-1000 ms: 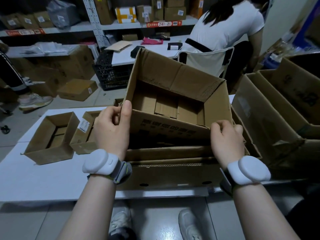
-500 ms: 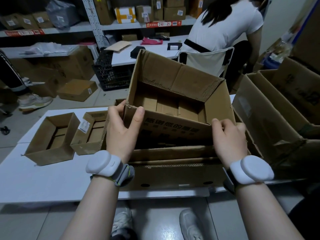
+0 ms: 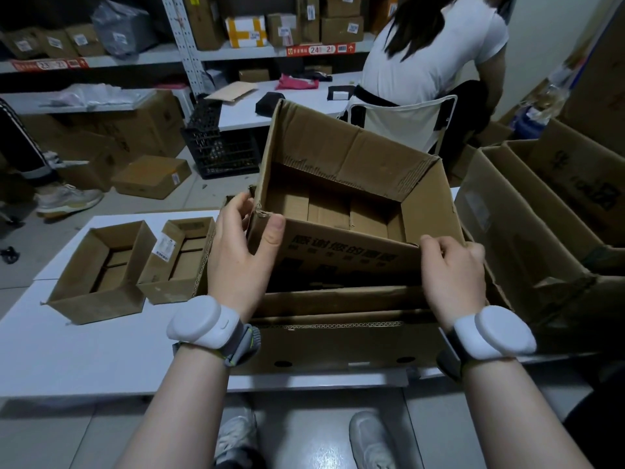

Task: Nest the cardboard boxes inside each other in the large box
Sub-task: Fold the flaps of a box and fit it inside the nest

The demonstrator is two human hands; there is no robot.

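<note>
A medium open cardboard box (image 3: 358, 170) with black printed characters on its near wall sits tilted inside the large box (image 3: 338, 343) at the table's front edge. My left hand (image 3: 240, 252) grips the medium box's near left corner, thumb over the rim. My right hand (image 3: 451, 275) grips its near right corner, fingers curled over the edge. Two smaller open boxes stand on the white table (image 3: 84, 360) to the left: one (image 3: 98, 275) wider, one (image 3: 179, 258) with a white label.
Big open cardboard boxes (image 3: 541, 238) crowd the right side. A person in a white shirt (image 3: 433, 52) sits on a chair behind the table. A black crate (image 3: 220, 147), floor boxes and shelves of parcels lie beyond. My shoes (image 3: 368, 441) show below the table.
My left hand slid from the near wall to the box's left corner, thumb now over the rim. The medium box sank slightly lower into the large box. The right hand barely moved.
</note>
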